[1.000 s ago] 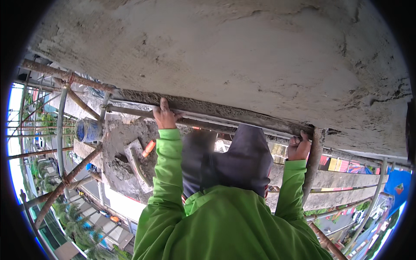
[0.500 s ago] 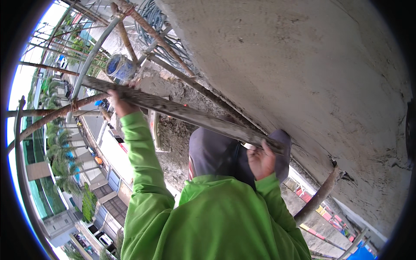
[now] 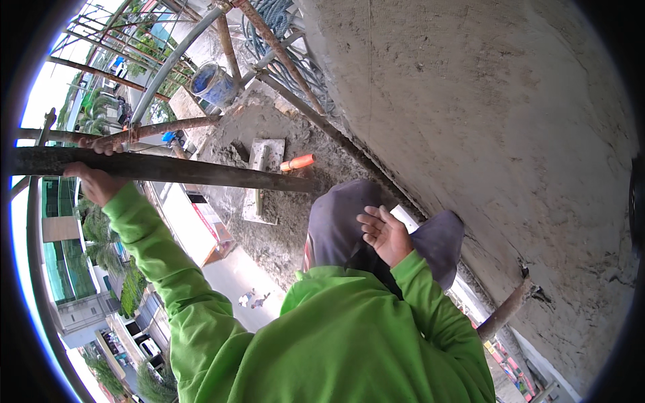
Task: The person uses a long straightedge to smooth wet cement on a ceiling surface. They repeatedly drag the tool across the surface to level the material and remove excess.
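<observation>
A long, narrow straightedge board (image 3: 201,174), dark and mortar-smeared, stretches from the left rim of the view toward my knees. My left hand (image 3: 97,180) grips it near the left rim, thumb and fingers wrapped round its two edges. In front of my knees my right hand (image 3: 384,234) is raised, palm up and empty, its fingers apart and loosely curled. The board passes over a plastering float (image 3: 267,153), hiding its middle. Just beyond the board's inner end lies a tool's orange handle (image 3: 297,162); its blade cannot be made out.
Wet mortar (image 3: 228,138) covers the platform ahead. A blue-stained bucket (image 3: 213,86) stands beyond it, near coiled rope (image 3: 269,27). Rusty scaffold pipes (image 3: 171,126) cross on the left, above a street far below. A plastered wall (image 3: 470,121) rises close on the right.
The board has swung and slid to the left in my left hand. My right hand has let go of its near end. The float and orange handle now show more fully.
</observation>
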A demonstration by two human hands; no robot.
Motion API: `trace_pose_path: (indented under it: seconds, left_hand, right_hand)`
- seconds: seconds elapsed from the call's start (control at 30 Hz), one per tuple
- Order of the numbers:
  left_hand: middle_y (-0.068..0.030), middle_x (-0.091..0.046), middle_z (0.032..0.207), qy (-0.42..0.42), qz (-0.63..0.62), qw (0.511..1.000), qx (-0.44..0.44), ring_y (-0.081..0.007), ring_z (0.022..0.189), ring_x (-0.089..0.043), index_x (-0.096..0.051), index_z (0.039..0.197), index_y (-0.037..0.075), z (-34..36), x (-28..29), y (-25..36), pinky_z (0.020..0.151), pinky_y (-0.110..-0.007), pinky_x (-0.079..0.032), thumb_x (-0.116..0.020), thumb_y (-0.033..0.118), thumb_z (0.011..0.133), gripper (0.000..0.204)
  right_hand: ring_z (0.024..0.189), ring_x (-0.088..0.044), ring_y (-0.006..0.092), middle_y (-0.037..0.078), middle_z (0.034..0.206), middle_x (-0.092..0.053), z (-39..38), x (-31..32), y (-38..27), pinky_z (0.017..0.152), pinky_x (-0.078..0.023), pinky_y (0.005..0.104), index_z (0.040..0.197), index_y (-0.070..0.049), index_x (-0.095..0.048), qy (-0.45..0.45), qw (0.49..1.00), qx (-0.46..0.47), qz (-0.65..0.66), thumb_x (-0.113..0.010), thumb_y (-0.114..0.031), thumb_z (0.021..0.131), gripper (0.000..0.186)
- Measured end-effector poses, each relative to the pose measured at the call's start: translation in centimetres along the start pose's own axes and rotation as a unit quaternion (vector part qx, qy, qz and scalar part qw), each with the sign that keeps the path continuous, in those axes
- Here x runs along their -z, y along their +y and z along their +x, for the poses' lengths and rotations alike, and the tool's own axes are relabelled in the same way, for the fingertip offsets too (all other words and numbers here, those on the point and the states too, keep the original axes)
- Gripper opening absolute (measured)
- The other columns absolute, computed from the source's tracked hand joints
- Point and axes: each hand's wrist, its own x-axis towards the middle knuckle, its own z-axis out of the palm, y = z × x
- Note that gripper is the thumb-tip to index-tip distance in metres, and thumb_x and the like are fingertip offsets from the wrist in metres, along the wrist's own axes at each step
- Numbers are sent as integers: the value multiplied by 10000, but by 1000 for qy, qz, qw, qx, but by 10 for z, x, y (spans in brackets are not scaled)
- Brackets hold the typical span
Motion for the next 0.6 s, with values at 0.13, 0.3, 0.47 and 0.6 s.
trace_pose_path:
  seconds: [0.13, 0.3, 0.47, 0.6]
  left_hand:
    - [-55, -452, 625, 89, 96, 991, -1, -160, 517, -437, -461, 858, 25, -56, -28, -78, 476, -287, -410, -381, 538, 834, 520]
    - [-59, -463, 622, 73, 48, 996, 30, -160, 511, -442, -467, 835, 30, -89, -57, -98, 477, -286, -418, -464, 498, 817, 469]
    - [-65, -520, 809, -12, -46, 998, 40, -165, 597, -494, -456, 948, 57, -81, -47, -76, 503, -283, -437, -626, 617, 563, 700]
    - [-84, -511, 747, -102, -110, 987, 66, -193, 584, -486, -434, 1021, 51, -59, -26, -68, 503, -314, -438, -523, 675, 605, 755]
  right_hand:
    - [697, -548, 135, 91, 883, -590, -13, 29, -12, 622, -444, 265, 1005, -60, -510, 36, 999, 36, -9, -480, -289, 852, 278]
    - [669, -531, 124, 79, 842, -578, -34, 30, -19, 598, -431, 248, 986, -44, -515, 49, 997, 48, -20, -482, -267, 849, 263]
    - [653, -525, 122, 77, 805, -570, -40, 38, -27, 579, -421, 253, 967, -24, -515, 62, 996, 64, -28, -488, -263, 845, 270]
    - [636, -532, 115, 72, 795, -578, -36, 35, -34, 572, -430, 243, 950, -28, -531, 61, 994, 70, -51, -492, -241, 842, 242]
